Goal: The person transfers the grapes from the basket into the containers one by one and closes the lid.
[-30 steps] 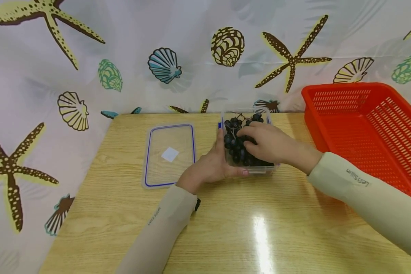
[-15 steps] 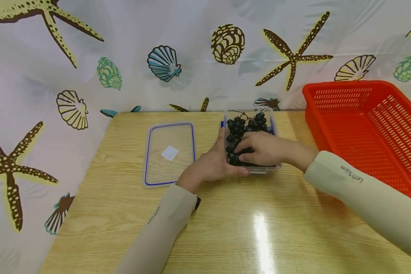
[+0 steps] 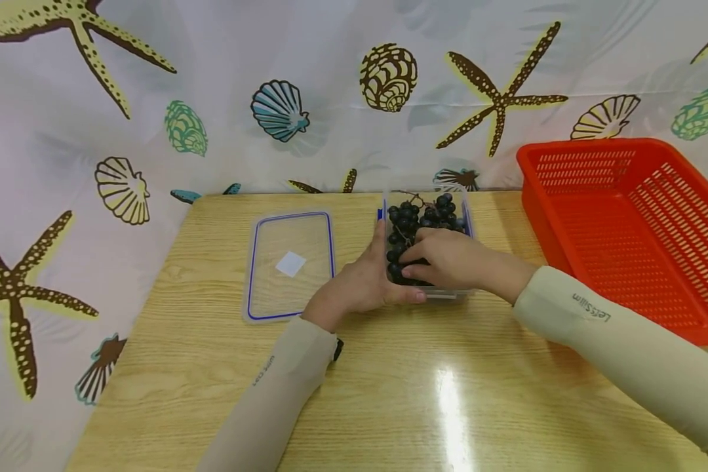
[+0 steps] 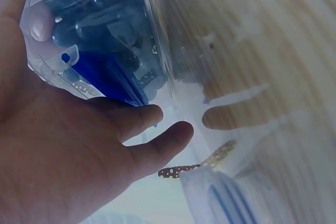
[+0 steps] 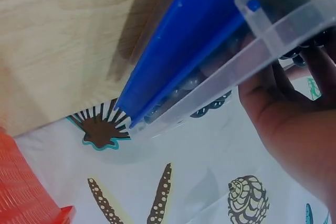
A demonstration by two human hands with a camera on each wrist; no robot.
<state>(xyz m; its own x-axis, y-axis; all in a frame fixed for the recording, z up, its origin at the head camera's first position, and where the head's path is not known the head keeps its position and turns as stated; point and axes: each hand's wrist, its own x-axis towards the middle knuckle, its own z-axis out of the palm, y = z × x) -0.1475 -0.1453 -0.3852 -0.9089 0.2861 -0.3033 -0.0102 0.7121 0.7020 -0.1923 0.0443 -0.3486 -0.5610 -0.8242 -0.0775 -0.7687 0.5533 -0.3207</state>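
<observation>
A clear plastic container [image 3: 445,293] with blue side clips [image 4: 107,77] stands near the table's back edge, full of dark grapes [image 3: 404,216] on stems. My left hand [image 3: 360,285] steadies its near left corner, thumb straight along the front wall and fingers along the left wall. In the left wrist view, two straight fingers [image 4: 165,148] stick out past the blue clip. My right hand [image 3: 445,255] reaches over the rim, its fingers curled down around grapes at the near end; the fingertips are partly hidden among them.
To the left, a clear lid [image 3: 289,301] with a blue seal and a white label lies flat. A red plastic basket [image 3: 551,223] stands at the right. Behind the wooden table [image 3: 383,393] hangs a curtain [image 3: 330,65] printed with shells and starfish.
My right hand has moved slightly toward me inside the container, uncovering grapes at the far end. The left hand stays at the same corner.
</observation>
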